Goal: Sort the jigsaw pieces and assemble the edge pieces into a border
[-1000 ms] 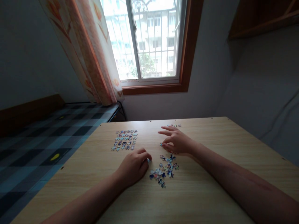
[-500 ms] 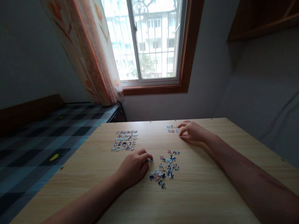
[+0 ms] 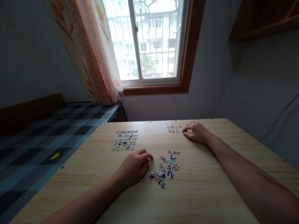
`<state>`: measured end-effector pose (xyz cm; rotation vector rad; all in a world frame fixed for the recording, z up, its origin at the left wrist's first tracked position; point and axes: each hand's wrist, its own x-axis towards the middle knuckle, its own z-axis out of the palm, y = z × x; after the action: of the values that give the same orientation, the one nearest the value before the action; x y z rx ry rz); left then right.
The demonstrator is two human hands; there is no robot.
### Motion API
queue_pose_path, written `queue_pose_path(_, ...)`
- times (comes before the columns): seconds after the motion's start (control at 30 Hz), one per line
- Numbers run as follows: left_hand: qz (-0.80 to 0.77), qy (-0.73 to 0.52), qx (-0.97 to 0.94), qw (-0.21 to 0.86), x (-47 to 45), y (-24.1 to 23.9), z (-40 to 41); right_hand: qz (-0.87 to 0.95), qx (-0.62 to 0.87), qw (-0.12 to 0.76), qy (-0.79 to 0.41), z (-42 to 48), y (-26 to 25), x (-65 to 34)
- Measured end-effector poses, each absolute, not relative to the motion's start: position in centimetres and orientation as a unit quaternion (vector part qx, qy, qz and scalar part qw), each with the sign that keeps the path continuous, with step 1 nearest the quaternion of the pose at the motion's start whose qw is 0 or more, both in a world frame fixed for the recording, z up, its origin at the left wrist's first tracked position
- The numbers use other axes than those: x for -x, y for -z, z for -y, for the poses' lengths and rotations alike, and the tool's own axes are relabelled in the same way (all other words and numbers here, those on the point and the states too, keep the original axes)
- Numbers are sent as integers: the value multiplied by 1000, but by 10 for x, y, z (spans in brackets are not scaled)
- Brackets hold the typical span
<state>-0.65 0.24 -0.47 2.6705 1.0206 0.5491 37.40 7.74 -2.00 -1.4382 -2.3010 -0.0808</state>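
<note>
Two details unclear: piece artwork too small to read. Left hand curled, pinching a puzzle piece; right hand loosely curled, fingertips at small cluster, grasp cannot be told.

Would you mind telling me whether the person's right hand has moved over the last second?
Yes. The right hand has gone from the loose puzzle pile toward the table's far edge, beside the small far cluster of pieces.
</note>
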Motion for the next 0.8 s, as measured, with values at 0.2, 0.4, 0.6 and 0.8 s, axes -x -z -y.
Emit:
queue_pose_path(0.2,-354,-183,-910,118,7,5,-3,820,528,217,48,-85,27,-376)
queue_pose_path(0.4,-355,-184,-909,118,6,5,-3,817,523,239,53,-90,37,-374)
queue_pose_path(0.6,-351,-189,-910,114,7,5,-2,811,515,277,31,-91,42,-372)
queue_pose_path(0.8,-345,-193,-913,104,7,8,-4,781,525,335,-40,-86,42,-371)
